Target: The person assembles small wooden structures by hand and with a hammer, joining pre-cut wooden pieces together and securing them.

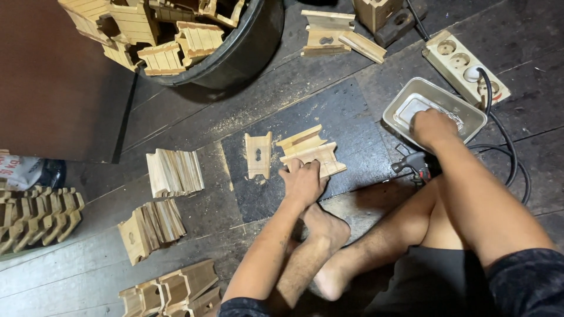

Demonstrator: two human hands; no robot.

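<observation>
Notched wooden piece (311, 154): on dark mat (352, 111), pressed flat under left hand (302, 181), fingers spread, not gripping. Second keyhole piece (258, 155) just beyond fingertips. Right hand (432, 127): curled inside metal tray (470, 108), contents indiscernible. Power strip (464, 66) beyond.

A black tub (247, 53) of wooden pieces, a white power strip (464, 64) — stacked wooden pieces (174, 172) lie leftward.

pale notched wooden piece (311, 154) flat on mat, metal tray (433, 107) perhaps empty
</observation>
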